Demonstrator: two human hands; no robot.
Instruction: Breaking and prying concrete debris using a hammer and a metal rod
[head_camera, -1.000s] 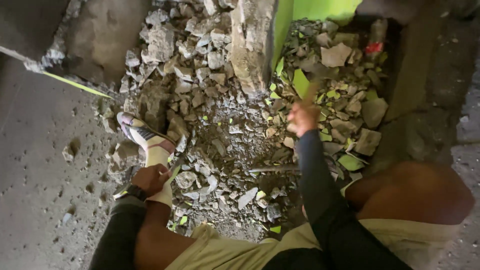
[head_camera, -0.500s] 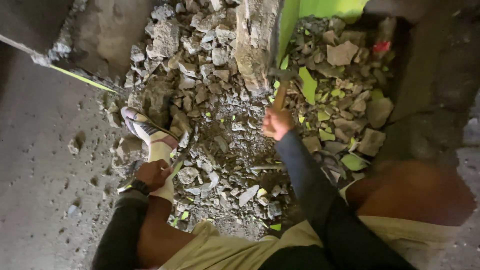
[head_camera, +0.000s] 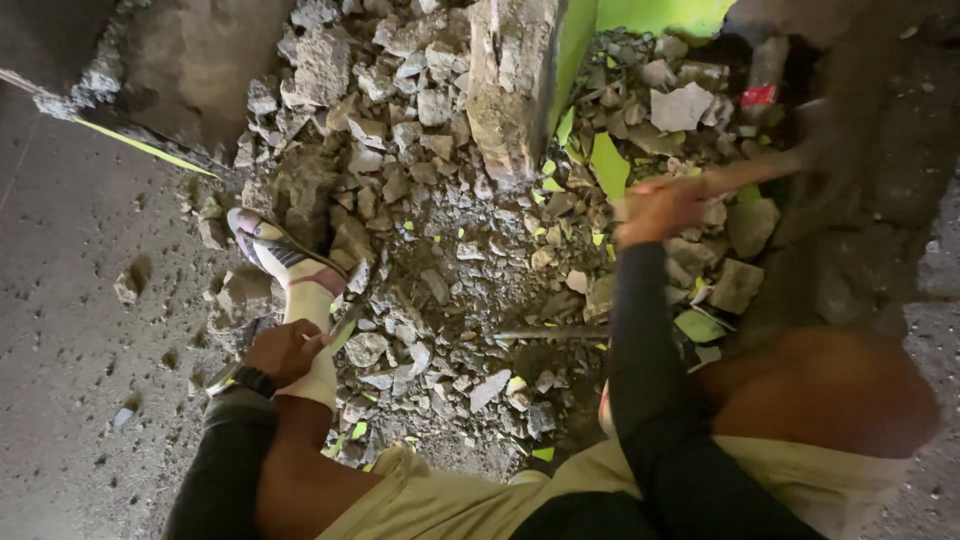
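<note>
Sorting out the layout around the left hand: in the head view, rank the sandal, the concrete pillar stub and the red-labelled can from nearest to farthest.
From the left hand:
1. Sandal, just above it.
2. Pillar stub, top centre.
3. Can, top right.

A heap of broken grey concrete rubble (head_camera: 420, 200) lies on the bare concrete floor (head_camera: 70, 300), spreading from the upright broken concrete pillar stub (head_camera: 510, 80) at its far middle. The person's sandalled, socked left foot (head_camera: 285, 265) rests on the heap's left edge, with the left hand (head_camera: 285, 350) just behind it, closed on a thin metal chisel (head_camera: 330, 335). A thin steel bar (head_camera: 550, 332) lies across the rubble between the legs. To the right of the pillar, the right hand (head_camera: 655, 205) is raised above the debris, gripping a wooden hammer handle (head_camera: 745, 172).
</note>
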